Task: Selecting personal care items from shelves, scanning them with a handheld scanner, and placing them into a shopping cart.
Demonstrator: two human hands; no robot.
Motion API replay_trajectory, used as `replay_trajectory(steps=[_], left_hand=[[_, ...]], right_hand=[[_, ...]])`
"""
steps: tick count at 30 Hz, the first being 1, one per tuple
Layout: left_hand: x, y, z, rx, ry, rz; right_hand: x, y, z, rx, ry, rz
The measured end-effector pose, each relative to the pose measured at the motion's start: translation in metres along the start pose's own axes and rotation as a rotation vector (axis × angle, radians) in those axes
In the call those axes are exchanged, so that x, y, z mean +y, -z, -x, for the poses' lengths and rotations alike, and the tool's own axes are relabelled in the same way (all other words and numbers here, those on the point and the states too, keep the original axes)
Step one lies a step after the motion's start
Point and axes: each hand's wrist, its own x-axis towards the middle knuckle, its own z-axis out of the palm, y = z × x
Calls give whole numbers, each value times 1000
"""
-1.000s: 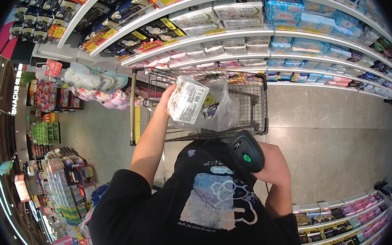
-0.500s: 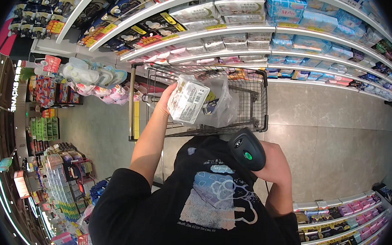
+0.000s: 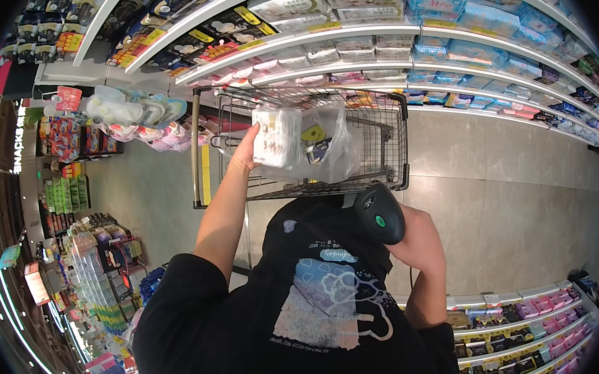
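A white, plastic-wrapped package [image 3: 277,138] is gripped at its left side by my left hand [image 3: 247,149], above the shopping cart [image 3: 379,158]. Next to it, a clear plastic bag [image 3: 343,155] sits in the wire basket with a dark and yellow packet [image 3: 316,145] inside. My right hand [image 3: 415,242] is wrapped around a black handheld barcode scanner [image 3: 379,214], close to the front of my shirt. The scanner's handle is hidden from this angle, and a green spot shows on its top.
Shelves [image 3: 326,29] with white and blue packs run along the far side behind the cart. Slippers [image 3: 137,109] hang at the left. More low shelves [image 3: 520,338] stand at the lower right, and a stacked display [image 3: 99,277] is at the lower left.
My left hand has turned the white package so its barcode side no longer shows, and has shifted it slightly left over the bag. The scanner has barely moved.
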Motion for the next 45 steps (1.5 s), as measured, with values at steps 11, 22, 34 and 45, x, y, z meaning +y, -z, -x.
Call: replay_trajectory(steps=[11, 22, 34, 45], left_hand=[[-40, -9, -48, 43, -561, -1768], [-144, 43, -74, -105, 91, -1680], [-150, -34, -54, -506, -2, -1002], [-143, -73, -55, -303, -275, -1210]], right_hand=[[-16, -13, -11, 29, -157, 119], [-63, -42, -34, -17, -300, 214], [-84, -69, -62, -115, -353, 313], [-59, -28, -68, -173, -188, 303]])
